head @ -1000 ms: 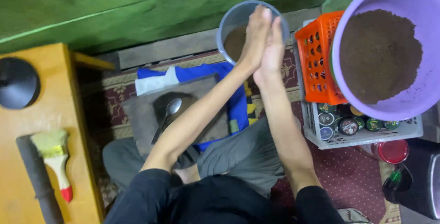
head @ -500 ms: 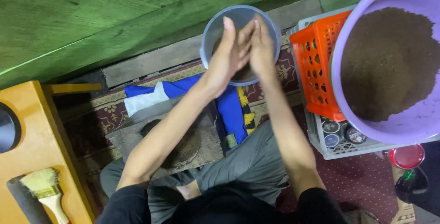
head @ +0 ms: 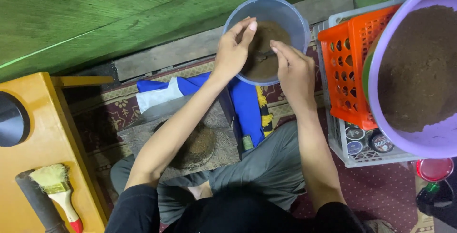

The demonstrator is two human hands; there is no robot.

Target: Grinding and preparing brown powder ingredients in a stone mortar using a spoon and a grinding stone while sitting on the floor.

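My left hand (head: 232, 48) hovers over the near-left rim of a blue-grey bucket (head: 290, 19). Its fingers are curved and apart and hold nothing I can see. My right hand (head: 296, 73) is at the bucket's near-right rim. Its fingertips reach down to a small grey thing (head: 264, 55), perhaps a spoon handle, lying in the brown powder (head: 271, 35) inside; I cannot tell whether they grip it. Both forearms stretch out over my crossed legs in grey trousers (head: 266, 166).
A grey slab (head: 190, 140) with a brown heap lies on my lap over blue-and-white cloth (head: 245, 102). At the right stand an orange crate (head: 345, 71), a purple basin of brown powder (head: 419, 71), a white crate of jars (head: 364, 142) and a red lid (head: 434, 168). A yellow table (head: 52, 142) at the left holds a brush (head: 59, 192).
My palms were pressed together above the bucket; they have come apart and dropped to its rim. The view has shifted a little closer.
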